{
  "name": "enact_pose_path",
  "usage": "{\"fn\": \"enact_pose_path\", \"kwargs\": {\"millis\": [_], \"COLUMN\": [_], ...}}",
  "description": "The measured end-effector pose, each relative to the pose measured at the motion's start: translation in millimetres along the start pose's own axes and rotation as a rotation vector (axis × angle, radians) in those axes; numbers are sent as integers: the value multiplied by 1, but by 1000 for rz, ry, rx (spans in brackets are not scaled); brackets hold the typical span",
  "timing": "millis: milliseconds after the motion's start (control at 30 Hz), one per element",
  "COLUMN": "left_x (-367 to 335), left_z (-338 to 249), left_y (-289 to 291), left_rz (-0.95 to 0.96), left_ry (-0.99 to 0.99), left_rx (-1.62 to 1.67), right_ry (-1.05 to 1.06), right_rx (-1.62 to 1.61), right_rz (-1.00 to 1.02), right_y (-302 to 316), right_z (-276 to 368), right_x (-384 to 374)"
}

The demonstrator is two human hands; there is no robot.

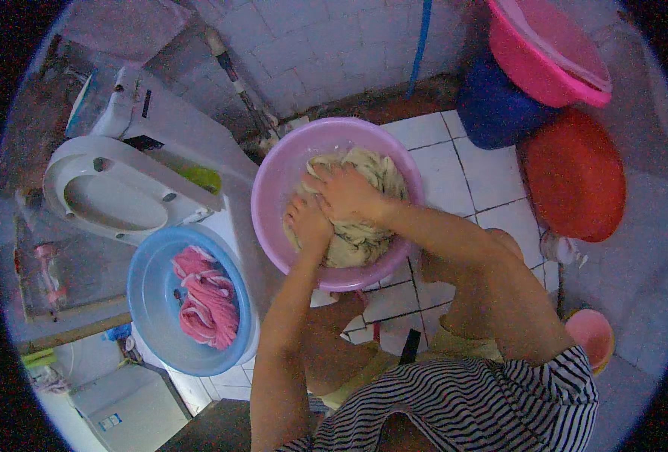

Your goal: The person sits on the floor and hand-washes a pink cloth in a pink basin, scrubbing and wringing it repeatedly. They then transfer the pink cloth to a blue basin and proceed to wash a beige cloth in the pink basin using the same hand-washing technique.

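pressing with spread, unclenched fingers (298, 204) of the left hand (311, 227) and right hand (347, 196) onto pale bunched cloth (347, 253) inside the pink basin (337, 281), probably soft, slippery and heavy if soaked, so best taken by a thick fold from beneath, with a blue basin (152, 299) of pink cloth (210, 315) off to the left.

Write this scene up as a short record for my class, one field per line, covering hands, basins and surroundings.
Left hand: on cream cloth
Right hand: on the same cloth, close to the left
Pink basin: holds the cream cloth
Blue basin: at left, holds pink-and-white cloth
Right side: red basin, dark blue container
Floor: white tiles
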State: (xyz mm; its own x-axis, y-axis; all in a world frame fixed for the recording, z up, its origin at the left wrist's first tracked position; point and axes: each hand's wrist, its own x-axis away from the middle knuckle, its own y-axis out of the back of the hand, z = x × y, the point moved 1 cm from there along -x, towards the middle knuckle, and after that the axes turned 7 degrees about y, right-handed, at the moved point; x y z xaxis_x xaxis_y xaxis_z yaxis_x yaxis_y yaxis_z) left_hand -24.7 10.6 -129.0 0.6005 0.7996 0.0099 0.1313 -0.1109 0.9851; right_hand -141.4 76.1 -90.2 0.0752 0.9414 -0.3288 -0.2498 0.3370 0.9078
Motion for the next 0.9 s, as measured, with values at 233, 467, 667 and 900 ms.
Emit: {"fn": "enact_pose_path", "kwargs": {"millis": [233, 467, 667, 900], "left_x": [-44, -59, -4, 54], "left_z": [5, 15, -25, -6], "left_y": [-3, 7, 43, 19], "left_rz": [98, 154, 185, 16], "left_ry": [41, 439, -50, -333], "left_rx": [-18, 1764, 1044, 61], "right_ry": [-458, -605, -458, 144], "right_rx": [-220, -722, -1009, -269], "right_rz": [62, 115, -85, 77], "right_y": [-15, -48, -13, 47], "right_z": [-29, -73, -72, -8], "right_x": [-39, -44, 24, 67]}}
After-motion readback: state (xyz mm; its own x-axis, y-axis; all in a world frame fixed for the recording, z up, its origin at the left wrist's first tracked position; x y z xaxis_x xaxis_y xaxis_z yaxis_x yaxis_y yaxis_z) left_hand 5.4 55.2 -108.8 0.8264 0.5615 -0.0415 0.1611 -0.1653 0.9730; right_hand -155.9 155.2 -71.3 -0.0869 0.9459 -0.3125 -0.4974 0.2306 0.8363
